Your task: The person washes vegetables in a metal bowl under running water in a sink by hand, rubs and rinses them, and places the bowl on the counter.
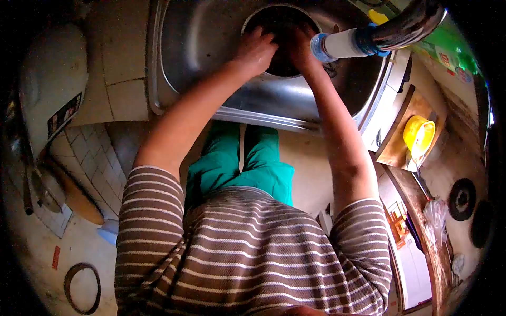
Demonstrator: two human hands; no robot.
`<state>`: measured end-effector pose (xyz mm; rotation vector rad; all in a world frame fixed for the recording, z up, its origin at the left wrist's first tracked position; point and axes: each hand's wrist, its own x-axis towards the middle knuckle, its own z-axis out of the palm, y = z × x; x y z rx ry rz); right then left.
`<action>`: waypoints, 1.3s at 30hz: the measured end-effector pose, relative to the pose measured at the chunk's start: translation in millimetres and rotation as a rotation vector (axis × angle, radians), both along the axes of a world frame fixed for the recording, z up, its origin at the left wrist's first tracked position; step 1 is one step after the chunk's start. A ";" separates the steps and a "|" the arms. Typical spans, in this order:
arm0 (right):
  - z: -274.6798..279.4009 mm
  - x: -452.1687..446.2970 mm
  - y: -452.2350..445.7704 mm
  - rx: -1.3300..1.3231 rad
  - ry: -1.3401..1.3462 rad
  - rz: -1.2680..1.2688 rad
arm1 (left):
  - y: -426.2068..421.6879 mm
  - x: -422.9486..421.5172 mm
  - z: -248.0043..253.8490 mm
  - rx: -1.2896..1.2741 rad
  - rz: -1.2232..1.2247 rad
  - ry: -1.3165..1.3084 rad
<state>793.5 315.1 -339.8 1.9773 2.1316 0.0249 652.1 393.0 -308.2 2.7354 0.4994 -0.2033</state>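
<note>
Both bare hands are reaching into a round, dark-interior pan with a thin, pale metal rim (280,67), which is resting inside the stainless-steel sink (200,58). The pan is lying directly beneath the fingers, its rim surrounding the working area.

Left hand (256,51): this hand is entering over the near-left part of the rim, its fingers bending toward the pan's interior. Right hand (301,50): this hand is working just across from it, its fingers disappearing into shadow. Grip state: the two hands are sitting slightly apart; whether the fingers of either are closing on anything, the view is not showing, so this cannot be told.

Clearance: the white cylindrical tap fitting with a clear, bluish end (342,43) is projecting just beside the right hand, and the dark, glossy curved pipe (408,25) is extending beyond it. Right-hand strokes should be staying short on that side to avoid knocking the fitting.

Handling notes, by judgement: one hand should be bracing the pan while the other is applying pressure, since a round base may be sliding on smooth steel. Force should be going downward rather than sideways. Both forearms are passing over the sink's raised front edge (274,118); wrists should be bending freely above it.
</note>
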 end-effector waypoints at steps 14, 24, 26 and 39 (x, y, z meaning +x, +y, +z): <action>-1.2 2.9 -37.9 -0.078 0.491 -0.389 | 2.3 -10.4 -14.3 0.126 -0.117 -0.081; 54.1 10.0 25.2 -0.073 0.390 -0.187 | 34.6 33.5 -32.5 -0.087 0.148 -0.334; 26.9 26.2 35.4 0.007 0.443 -0.164 | 37.5 40.1 -37.2 0.029 0.160 -0.491; 54.9 13.8 6.8 -0.268 0.601 -0.118 | 5.2 17.5 -31.6 0.108 0.034 0.032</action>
